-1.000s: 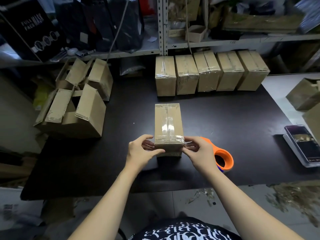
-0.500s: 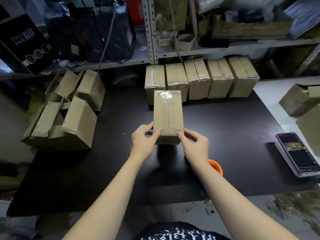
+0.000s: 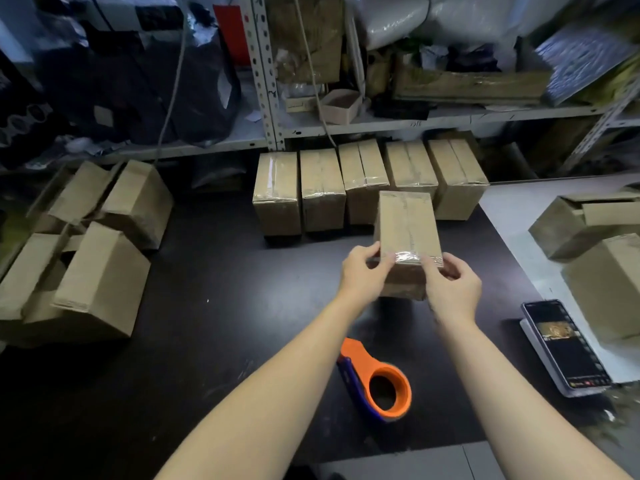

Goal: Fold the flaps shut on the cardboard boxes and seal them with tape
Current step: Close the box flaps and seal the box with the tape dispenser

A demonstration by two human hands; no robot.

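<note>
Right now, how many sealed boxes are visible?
6. One box is held by left hand and right hand; five more stand in a row behind it, under the shelf. Others may be hidden.

Lit phone [image 3: 568, 344] on a white pad [image 3: 614, 368]; cluttered metal shelf [image 3: 381, 122] behind.

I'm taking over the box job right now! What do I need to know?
Left-hand grip and right-hand grip both hold the near end of a taped brown cardboard box.
Five sealed brown boxes stand in a row at the back of the black table.
The orange tape dispenser lies near you, untouched.
To do: set this box down, then fold and tape the open-flapped boxes at left.
</note>
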